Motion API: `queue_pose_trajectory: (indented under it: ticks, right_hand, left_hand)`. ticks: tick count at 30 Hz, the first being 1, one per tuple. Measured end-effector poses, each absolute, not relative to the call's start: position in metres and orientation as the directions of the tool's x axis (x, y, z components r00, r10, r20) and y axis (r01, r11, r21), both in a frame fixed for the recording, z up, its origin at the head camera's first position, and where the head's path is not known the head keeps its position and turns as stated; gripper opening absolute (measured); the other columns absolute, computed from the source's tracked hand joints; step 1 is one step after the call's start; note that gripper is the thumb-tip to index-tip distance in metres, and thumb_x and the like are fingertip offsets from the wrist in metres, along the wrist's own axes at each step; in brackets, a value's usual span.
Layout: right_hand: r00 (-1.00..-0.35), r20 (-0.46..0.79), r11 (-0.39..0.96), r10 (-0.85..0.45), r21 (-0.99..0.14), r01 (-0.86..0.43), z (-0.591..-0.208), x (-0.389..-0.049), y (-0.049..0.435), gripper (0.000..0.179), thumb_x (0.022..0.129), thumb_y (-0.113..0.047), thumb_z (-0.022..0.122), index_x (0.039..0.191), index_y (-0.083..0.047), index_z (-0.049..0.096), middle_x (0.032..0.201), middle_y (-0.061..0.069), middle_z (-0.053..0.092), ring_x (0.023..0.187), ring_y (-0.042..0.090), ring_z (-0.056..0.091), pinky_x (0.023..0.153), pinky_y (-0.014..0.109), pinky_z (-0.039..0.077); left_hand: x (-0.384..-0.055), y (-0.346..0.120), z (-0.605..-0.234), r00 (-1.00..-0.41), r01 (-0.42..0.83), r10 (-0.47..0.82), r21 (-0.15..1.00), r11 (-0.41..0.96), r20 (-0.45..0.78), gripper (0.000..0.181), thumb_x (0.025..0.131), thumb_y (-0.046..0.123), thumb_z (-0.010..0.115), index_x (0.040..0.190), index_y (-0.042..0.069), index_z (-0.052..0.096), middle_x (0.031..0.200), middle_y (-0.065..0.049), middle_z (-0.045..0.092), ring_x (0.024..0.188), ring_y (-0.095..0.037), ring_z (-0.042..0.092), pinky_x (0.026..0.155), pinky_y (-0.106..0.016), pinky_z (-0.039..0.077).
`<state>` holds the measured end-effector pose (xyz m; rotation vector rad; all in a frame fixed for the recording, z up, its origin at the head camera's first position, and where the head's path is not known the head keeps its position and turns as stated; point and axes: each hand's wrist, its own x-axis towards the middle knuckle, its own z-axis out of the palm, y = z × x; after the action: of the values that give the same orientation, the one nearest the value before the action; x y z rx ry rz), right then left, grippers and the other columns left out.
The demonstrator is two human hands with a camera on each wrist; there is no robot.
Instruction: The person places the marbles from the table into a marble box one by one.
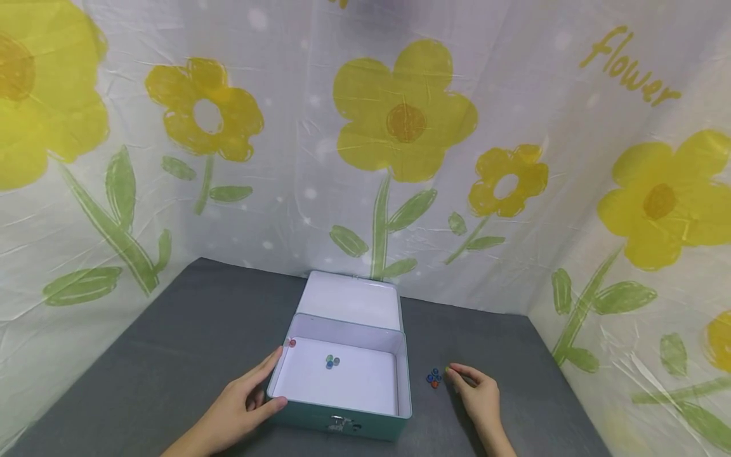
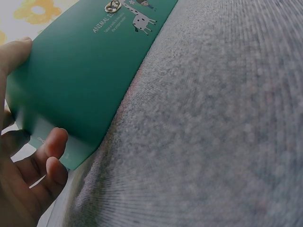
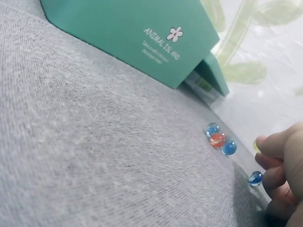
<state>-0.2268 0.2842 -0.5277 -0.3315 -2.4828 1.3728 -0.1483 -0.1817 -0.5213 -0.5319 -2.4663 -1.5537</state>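
Note:
A green tin box (image 1: 339,406) with a white inside stands with its lid (image 1: 351,298) folded back. My left hand (image 1: 242,397) holds its front left corner, thumb at the front rim and fingers along the left side. Inside lie a red marble (image 1: 292,343) by the left wall and a small cluster of blue and greenish marbles (image 1: 329,365). To the right of the box, my right hand (image 1: 478,393) pinches a yellow-green marble (image 3: 256,145) between thumb and fingertips. Beside that hand sit several blue marbles (image 3: 229,146) and an orange-red marble (image 3: 218,140).
A dark grey cloth (image 1: 228,317) covers the table under the box and marbles. Behind and at both sides hangs a pale curtain (image 1: 285,209) printed with yellow flowers. The box front carries a metal clasp (image 2: 113,6) and a giraffe print.

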Motion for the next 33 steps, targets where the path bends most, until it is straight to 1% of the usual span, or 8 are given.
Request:
queue_pose_trajectory:
  ticks: [6, 12, 17, 19, 24, 27, 31, 33]
  right_hand:
    - [-0.931, 0.074, 0.435, 0.358, -0.895, 0.096, -0.523, -0.226, 0.283, 0.025, 0.097, -0.019, 0.080, 0.116, -0.003, 0.080, 0.114, 0.012, 0.078, 0.073, 0.007, 0.069, 0.060, 0.023, 0.052]
    - [-0.935, 0.025, 0.340, 0.355, -0.935, 0.104, -0.511, -0.224, 0.282, 0.032, 0.098, -0.023, 0.079, 0.123, -0.002, 0.078, 0.106, 0.000, 0.077, 0.058, 0.005, 0.050, 0.060, 0.024, 0.049]
    - [-0.940, 0.028, 0.325, 0.339, -0.942, 0.089, -0.500, -0.221, 0.277, 0.040, 0.095, -0.033, 0.083, 0.125, -0.007, 0.078, 0.119, 0.001, 0.077, 0.071, -0.003, 0.061, 0.068, 0.023, 0.053]
    - [-0.945, 0.038, 0.325, 0.325, -0.943, 0.075, -0.496, -0.220, 0.274, 0.042, 0.094, -0.034, 0.083, 0.125, -0.007, 0.078, 0.119, 0.002, 0.076, 0.070, -0.003, 0.060, 0.065, 0.022, 0.051]
    - [-0.955, 0.048, 0.307, 0.294, -0.950, 0.047, -0.488, -0.220, 0.266, 0.040, 0.095, -0.033, 0.083, 0.123, -0.006, 0.078, 0.110, 0.001, 0.074, 0.054, 0.003, 0.039, 0.054, 0.022, 0.039]
    - [-0.957, 0.056, 0.325, 0.283, -0.945, 0.040, -0.487, -0.221, 0.262, 0.040, 0.095, -0.035, 0.083, 0.123, -0.007, 0.078, 0.118, 0.003, 0.075, 0.065, -0.005, 0.053, 0.061, 0.019, 0.044]
    - [-0.961, 0.076, 0.325, 0.267, -0.945, 0.016, -0.484, -0.224, 0.255, 0.037, 0.096, -0.034, 0.082, 0.122, -0.008, 0.079, 0.127, 0.006, 0.074, 0.079, -0.005, 0.060, 0.064, 0.019, 0.046]
    - [-0.963, 0.086, 0.305, 0.257, -0.952, -0.004, -0.482, -0.226, 0.252, 0.035, 0.097, -0.032, 0.081, 0.121, -0.007, 0.079, 0.125, 0.006, 0.075, 0.073, -0.001, 0.057, 0.059, 0.019, 0.043]
  left_hand:
    - [-0.148, -0.181, -0.521, -0.921, 0.387, 0.202, 0.837, 0.386, 0.333, 0.080, 0.095, 0.028, 0.083, 0.163, 0.013, 0.044, 0.141, -0.013, 0.058, 0.061, 0.002, 0.042, 0.054, -0.022, 0.044]
    - [-0.149, -0.181, -0.523, -0.912, 0.408, 0.213, 0.830, 0.379, 0.351, 0.079, 0.095, 0.027, 0.082, 0.163, 0.013, 0.043, 0.152, -0.018, 0.054, 0.060, 0.003, 0.042, 0.054, -0.022, 0.044]
    - [-0.149, -0.182, -0.523, -0.907, 0.420, 0.210, 0.824, 0.381, 0.365, 0.079, 0.095, 0.025, 0.082, 0.164, 0.015, 0.043, 0.150, -0.017, 0.056, 0.061, 0.003, 0.042, 0.054, -0.022, 0.044]
    - [-0.150, -0.183, -0.524, -0.906, 0.422, 0.208, 0.821, 0.384, 0.369, 0.079, 0.095, 0.024, 0.082, 0.164, 0.015, 0.043, 0.148, -0.016, 0.057, 0.061, 0.003, 0.042, 0.054, -0.022, 0.044]
    - [-0.149, -0.183, -0.524, -0.908, 0.417, 0.211, 0.822, 0.387, 0.361, 0.079, 0.096, 0.025, 0.082, 0.164, 0.014, 0.043, 0.146, -0.015, 0.057, 0.061, 0.003, 0.041, 0.054, -0.022, 0.044]
    - [-0.149, -0.182, -0.524, -0.908, 0.418, 0.209, 0.822, 0.386, 0.363, 0.079, 0.096, 0.025, 0.082, 0.163, 0.012, 0.043, 0.142, -0.014, 0.058, 0.061, 0.003, 0.041, 0.054, -0.022, 0.044]
    - [-0.149, -0.182, -0.524, -0.904, 0.427, 0.206, 0.814, 0.393, 0.375, 0.079, 0.095, 0.024, 0.082, 0.163, 0.011, 0.043, 0.136, -0.012, 0.059, 0.061, 0.003, 0.041, 0.054, -0.022, 0.044]
    - [-0.149, -0.182, -0.524, -0.904, 0.427, 0.205, 0.813, 0.397, 0.375, 0.079, 0.096, 0.024, 0.082, 0.163, 0.011, 0.043, 0.133, -0.012, 0.059, 0.061, 0.003, 0.041, 0.054, -0.022, 0.044]
